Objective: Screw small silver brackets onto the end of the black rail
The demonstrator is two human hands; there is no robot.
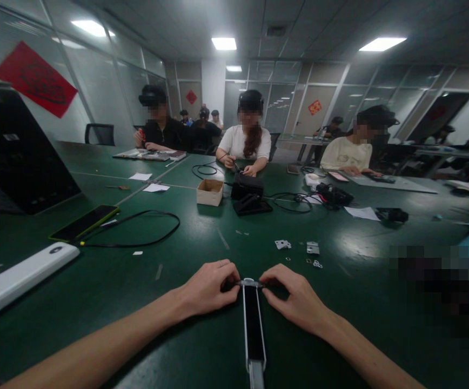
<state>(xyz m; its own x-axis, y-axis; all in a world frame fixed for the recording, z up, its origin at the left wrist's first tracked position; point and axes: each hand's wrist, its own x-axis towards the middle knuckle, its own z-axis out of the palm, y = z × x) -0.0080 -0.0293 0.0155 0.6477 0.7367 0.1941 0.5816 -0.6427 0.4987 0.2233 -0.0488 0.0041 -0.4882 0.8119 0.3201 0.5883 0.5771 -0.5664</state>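
Note:
A long, narrow device with a white frame and black face [253, 324] lies on the green table, its near end running out of the picture. A small grey crosspiece [249, 282] sits across its far end. With thumb and fingers closed, my left hand [212, 286] pinches the crosspiece's left end. Opposite it, my right hand [297, 296] pinches the right end between thumb and forefinger. The fingertips partly hide both ends. Small metal plates [283, 245] and tiny parts [317, 264] lie beyond my right hand.
At left are a white bar-shaped case [24, 281], a phone [84, 222], a looped black cable [178, 221] and a dark HP monitor [19, 151]. Ahead stand a small open box [209, 193] and a black device [246, 192]. Several people sit across the table.

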